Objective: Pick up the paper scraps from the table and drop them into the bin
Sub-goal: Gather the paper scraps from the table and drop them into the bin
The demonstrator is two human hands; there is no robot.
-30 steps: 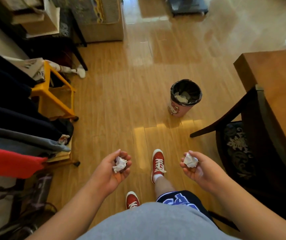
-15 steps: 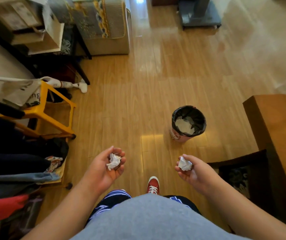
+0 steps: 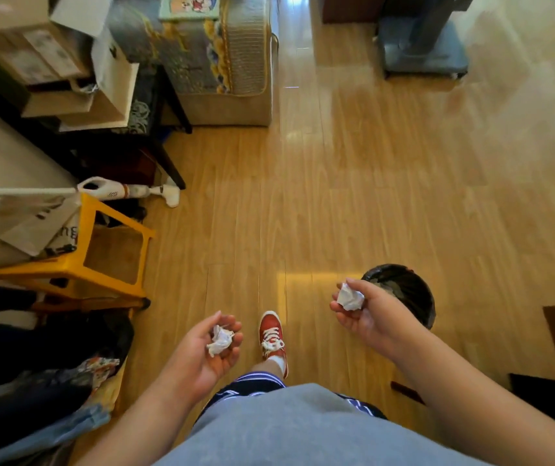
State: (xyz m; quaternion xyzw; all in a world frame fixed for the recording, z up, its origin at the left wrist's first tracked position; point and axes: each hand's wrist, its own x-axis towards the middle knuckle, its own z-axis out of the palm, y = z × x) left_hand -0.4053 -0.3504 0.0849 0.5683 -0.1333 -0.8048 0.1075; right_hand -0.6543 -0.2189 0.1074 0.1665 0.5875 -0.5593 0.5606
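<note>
Cupping one crumpled paper scrap [image 3: 219, 340] palm-up over the wood floor [image 3: 353, 196], left hand [image 3: 207, 353]; right hand [image 3: 367, 312], fingers curled round a second paper wad [image 3: 349, 297], beside the black-lined bin [image 3: 412, 290] rim.

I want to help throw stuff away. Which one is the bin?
Look at the wooden floor, then at the right hand holding a paper ball. The bin stands just beyond it: round, lined with a black bag, the only open container there.
</note>
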